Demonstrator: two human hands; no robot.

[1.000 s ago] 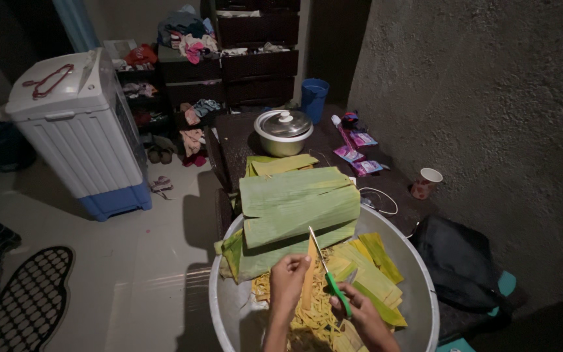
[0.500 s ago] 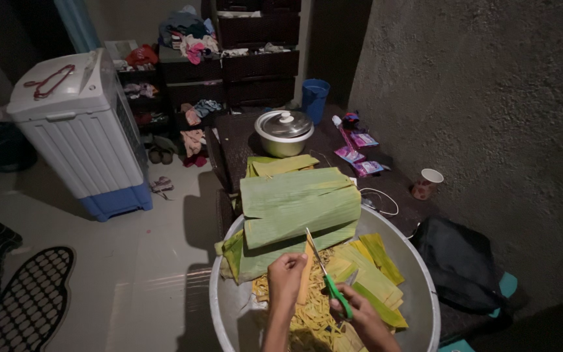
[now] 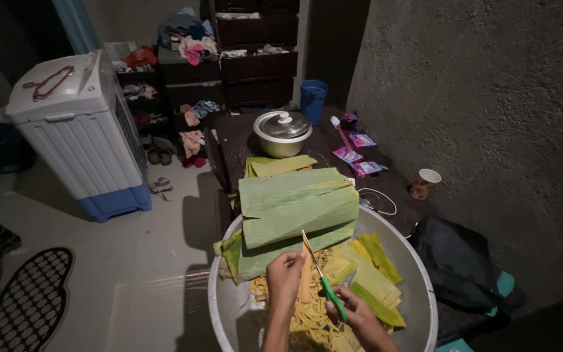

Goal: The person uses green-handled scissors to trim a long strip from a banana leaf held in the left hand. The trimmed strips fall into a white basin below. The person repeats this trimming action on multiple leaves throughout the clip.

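Little has shifted: both hands remain over the round metal basin. Left hand pinches a narrow yellow leaf strip; right hand, beside it, grips green-handled scissors, blades parted around the strip.

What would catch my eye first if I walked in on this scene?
Probably the stack of big green leaves lying over the far rim of a wide metal basin at the bottom middle. Just below it, the left hand holds a yellow strip while the right hand works green-handled scissors over a heap of yellow cuttings. A tall white air cooler stands at the left.
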